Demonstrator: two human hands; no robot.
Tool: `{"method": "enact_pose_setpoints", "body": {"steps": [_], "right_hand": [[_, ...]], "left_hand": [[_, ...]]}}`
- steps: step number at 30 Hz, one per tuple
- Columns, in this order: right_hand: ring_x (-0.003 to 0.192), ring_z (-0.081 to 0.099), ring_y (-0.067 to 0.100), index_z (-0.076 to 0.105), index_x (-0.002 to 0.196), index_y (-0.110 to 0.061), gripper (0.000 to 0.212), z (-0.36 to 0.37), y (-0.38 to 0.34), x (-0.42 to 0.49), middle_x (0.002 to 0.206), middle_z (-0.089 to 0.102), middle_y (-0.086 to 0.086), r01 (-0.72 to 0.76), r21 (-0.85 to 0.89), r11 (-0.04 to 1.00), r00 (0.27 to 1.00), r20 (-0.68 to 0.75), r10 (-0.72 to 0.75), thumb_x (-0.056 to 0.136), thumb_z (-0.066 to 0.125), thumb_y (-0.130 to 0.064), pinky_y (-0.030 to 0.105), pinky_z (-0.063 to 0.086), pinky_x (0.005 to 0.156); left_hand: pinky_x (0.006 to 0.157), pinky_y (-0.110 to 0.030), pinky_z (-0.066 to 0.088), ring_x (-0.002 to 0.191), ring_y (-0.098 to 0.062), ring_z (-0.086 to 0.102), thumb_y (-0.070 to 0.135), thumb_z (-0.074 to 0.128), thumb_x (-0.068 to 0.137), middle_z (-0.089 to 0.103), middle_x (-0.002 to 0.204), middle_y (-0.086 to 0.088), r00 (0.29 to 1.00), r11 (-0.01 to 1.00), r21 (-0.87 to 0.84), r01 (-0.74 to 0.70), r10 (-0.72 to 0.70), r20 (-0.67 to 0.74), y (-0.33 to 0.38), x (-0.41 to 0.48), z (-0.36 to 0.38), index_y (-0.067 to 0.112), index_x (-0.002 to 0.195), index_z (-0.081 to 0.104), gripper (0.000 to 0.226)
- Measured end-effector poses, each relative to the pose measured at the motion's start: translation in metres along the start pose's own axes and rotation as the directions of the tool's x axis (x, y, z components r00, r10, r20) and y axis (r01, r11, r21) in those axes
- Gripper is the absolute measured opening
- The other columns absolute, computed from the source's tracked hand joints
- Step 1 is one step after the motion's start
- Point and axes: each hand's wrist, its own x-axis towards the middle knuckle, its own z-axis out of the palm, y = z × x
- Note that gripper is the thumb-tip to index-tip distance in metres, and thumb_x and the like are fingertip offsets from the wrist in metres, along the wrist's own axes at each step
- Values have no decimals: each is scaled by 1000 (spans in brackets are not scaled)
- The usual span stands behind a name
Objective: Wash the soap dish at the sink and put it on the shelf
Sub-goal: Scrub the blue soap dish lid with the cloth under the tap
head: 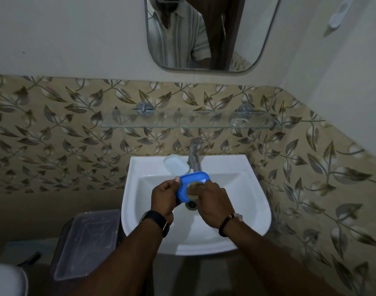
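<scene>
A blue plastic soap dish [191, 182] is held over the white sink [246, 189]. My left hand [164, 199] grips its left end, thumb on the rim. My right hand [214, 201] presses a tan scrubbing pad [192, 190] against the inside of the dish. A pale translucent soap-dish part [175, 164] lies on the sink ledge left of the metal tap [194, 157]. The glass shelf [182, 120] is fixed to the leaf-patterned tiles above the tap. No water is seen running from the tap.
A mirror [204, 33] hangs above the shelf. A clear plastic box [86, 242] rests on a dark stand left of the sink. A small clear object [239, 121] sits at the shelf's right end. A white fixture [3, 280] shows at the bottom left corner.
</scene>
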Motion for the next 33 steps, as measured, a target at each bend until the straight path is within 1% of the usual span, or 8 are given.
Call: {"method": "enact_pose_setpoints", "body": {"steps": [3, 6, 10, 16, 23, 27, 30, 33], "right_hand": [[99, 59, 25, 68, 118, -26, 33, 5, -9, -1, 108, 66, 2, 117, 82, 990, 993, 22, -119, 91, 53, -13, 41, 49, 86], [97, 56, 27, 63, 126, -35, 40, -3, 8, 0, 106, 63, 1, 194, -169, 966, 981, 10, -195, 90, 52, -22, 39, 39, 80], [91, 57, 33, 64, 124, -32, 44, -11, 35, 2, 98, 60, 6, 99, -397, 912, 990, -55, -131, 85, 48, -21, 42, 38, 75], [106, 61, 22, 69, 119, -27, 39, 23, -1, -3, 117, 69, -2, 179, 45, 983, 983, -49, -177, 86, 55, -12, 42, 51, 91], [87, 53, 29, 61, 121, -23, 41, 9, 19, 22, 99, 60, 7, 240, -430, 870, 935, -139, -327, 80, 61, -25, 39, 37, 71], [81, 53, 31, 63, 116, -18, 44, 1, 31, 24, 94, 57, 9, 112, -529, 841, 962, -154, -225, 73, 57, -24, 41, 38, 69], [81, 55, 29, 69, 100, -19, 28, 13, 16, 17, 92, 60, 7, -8, -421, 907, 984, -164, -67, 78, 55, -28, 40, 40, 70], [89, 58, 27, 70, 105, -24, 25, 30, 4, 8, 102, 62, 2, 45, -178, 983, 993, -101, -64, 90, 51, -31, 38, 44, 74]], "left_hand": [[68, -35, 58, 75, -28, 67, 23, 67, 95, 73, 86, -15, 1000, 1000, 6, 12, -13, 7, -3, -1, 3, 7, 89, 74, 19], [63, -33, 61, 78, -29, 68, 25, 67, 95, 73, 89, -16, 1000, 999, 43, 7, -8, 27, -1, 2, 0, 5, 92, 74, 21], [54, -29, 59, 77, -26, 72, 27, 66, 95, 76, 91, -15, 1000, 999, 43, 2, -2, 0, 3, 7, -8, 6, 93, 73, 22], [62, -32, 59, 76, -28, 68, 27, 67, 95, 74, 90, -15, 999, 999, 19, 47, -47, -6, -2, 6, -7, 6, 94, 74, 23], [52, -25, 58, 64, -16, 75, 27, 66, 95, 79, 82, -9, 998, 997, 65, 40, -44, 53, 3, 5, -5, 4, 96, 74, 25], [51, -24, 57, 65, -16, 76, 26, 65, 96, 80, 76, -3, 999, 997, 71, 2, -5, 37, 11, 10, -11, 4, 96, 73, 23], [57, -31, 61, 79, -25, 75, 25, 66, 95, 78, 88, -12, 1000, 997, 78, -15, 15, 1, 10, 11, -11, 0, 101, 73, 26], [68, -35, 59, 88, -33, 70, 25, 66, 95, 73, 101, -21, 999, 998, 55, 17, -15, -36, 13, 13, -13, -2, 106, 71, 29]]}}
